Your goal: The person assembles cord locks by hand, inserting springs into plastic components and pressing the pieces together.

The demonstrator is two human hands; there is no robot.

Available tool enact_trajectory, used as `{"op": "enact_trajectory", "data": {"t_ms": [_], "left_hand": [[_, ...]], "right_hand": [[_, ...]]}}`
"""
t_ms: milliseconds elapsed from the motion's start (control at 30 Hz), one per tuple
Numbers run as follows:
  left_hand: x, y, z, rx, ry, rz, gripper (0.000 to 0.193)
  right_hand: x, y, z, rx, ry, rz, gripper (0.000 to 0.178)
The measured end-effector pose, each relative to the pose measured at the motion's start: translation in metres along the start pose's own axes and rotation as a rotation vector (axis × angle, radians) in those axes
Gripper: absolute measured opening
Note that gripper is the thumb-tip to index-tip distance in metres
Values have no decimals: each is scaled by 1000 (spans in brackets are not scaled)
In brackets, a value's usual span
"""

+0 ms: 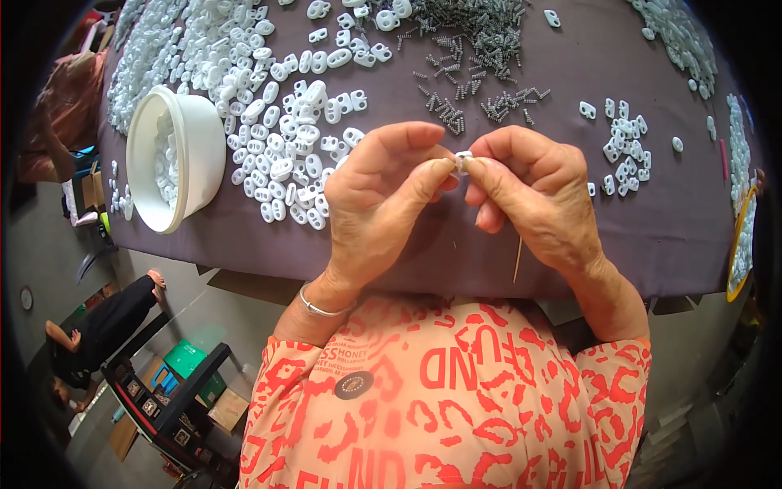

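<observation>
My left hand (pixel 383 196) and my right hand (pixel 533 191) meet over the near middle of the table, thumbs and forefingers pinching one small white plastic cord lock (pixel 463 160) between them. Fingertips cover most of that piece, so I cannot tell whether a spring is in it. A thin wooden stick (pixel 517 261) juts out from under my right hand; whether the hand holds it is hidden. Left of my hands lies a pile of white oval two-holed pieces (pixel 281 167). Small metal springs (pixel 456 102) are scattered beyond my fingers. Several white cord locks (pixel 627 147) lie to the right.
A white tub (pixel 201 155) lies tipped at the left, white pieces inside. More white parts (pixel 187 49) heap up at the far left and far right (pixel 676 37). A yellow-rimmed container (pixel 740 253) is at the right edge. Other people (pixel 106 326) are at the left.
</observation>
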State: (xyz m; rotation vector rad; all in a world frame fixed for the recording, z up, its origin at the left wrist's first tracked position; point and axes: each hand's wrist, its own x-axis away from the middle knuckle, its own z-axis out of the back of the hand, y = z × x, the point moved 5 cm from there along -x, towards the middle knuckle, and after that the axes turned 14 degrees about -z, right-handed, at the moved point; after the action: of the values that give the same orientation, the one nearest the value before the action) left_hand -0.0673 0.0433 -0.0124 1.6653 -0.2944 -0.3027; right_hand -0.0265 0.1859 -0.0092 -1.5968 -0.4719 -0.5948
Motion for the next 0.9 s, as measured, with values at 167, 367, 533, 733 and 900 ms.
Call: {"op": "enact_trajectory", "data": {"t_ms": [167, 367, 533, 733, 900], "left_hand": [[0, -2, 3, 22, -29, -3, 26], [0, -1, 3, -92, -71, 57, 19], [0, 2, 1, -180, -103, 13, 13], [0, 0, 0, -181, -77, 24, 11], [2, 2, -1, -202, -71, -15, 11]], "right_hand": [[-1, -1, 2, -60, -21, -2, 13], [-2, 0, 4, -44, -34, -13, 15], [0, -2, 1, 1, -58, 6, 15], [2, -3, 0, 36, -36, 44, 13], [3, -4, 0, 87, 23, 120, 13]]}}
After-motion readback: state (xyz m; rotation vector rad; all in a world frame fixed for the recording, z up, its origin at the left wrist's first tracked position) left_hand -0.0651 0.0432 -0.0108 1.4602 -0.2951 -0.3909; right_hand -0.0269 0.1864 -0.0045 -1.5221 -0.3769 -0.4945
